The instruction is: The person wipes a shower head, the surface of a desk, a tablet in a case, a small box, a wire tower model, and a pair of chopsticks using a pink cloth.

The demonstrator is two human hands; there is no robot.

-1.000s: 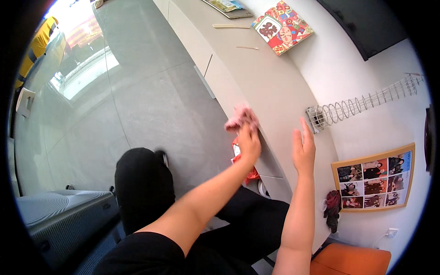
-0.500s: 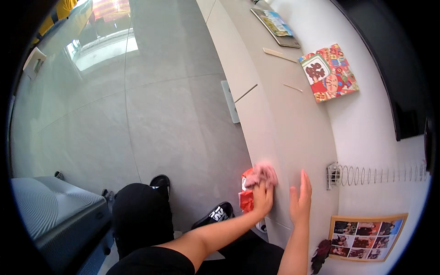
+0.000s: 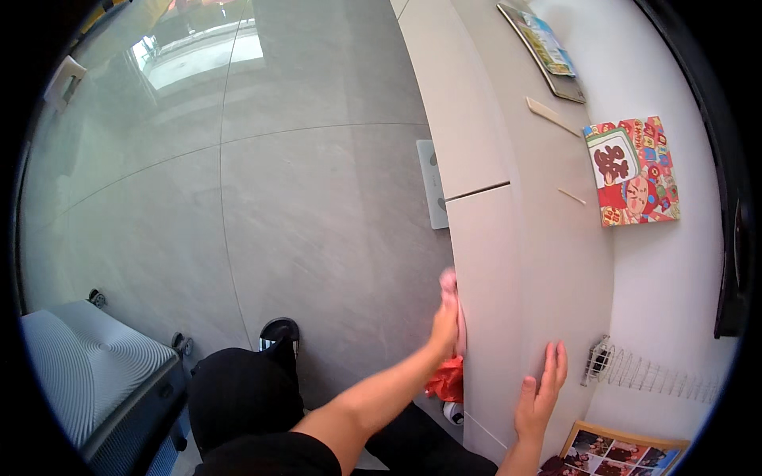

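Note:
My left hand presses a pink cloth against the front face of the low beige cabinet; its fingers are partly hidden by the cloth. Flat on the cabinet's top, near its front end, rests my right hand, fingers stretched out and nothing in them. A crumpled red bag sits on the floor just below my left hand, beside the cabinet's base.
On the cabinet top lie a tablet-like slab, a wooden spatula-like stick and a thin stick. A colourful box, wire coil rack and photo frame stand by the wall. A suitcase stands left; a scale lies under the cabinet.
My left hand and the cloth have gone from the cabinet's top edge down onto its front face. The view has shifted, and my right hand now lies flatter on the top.

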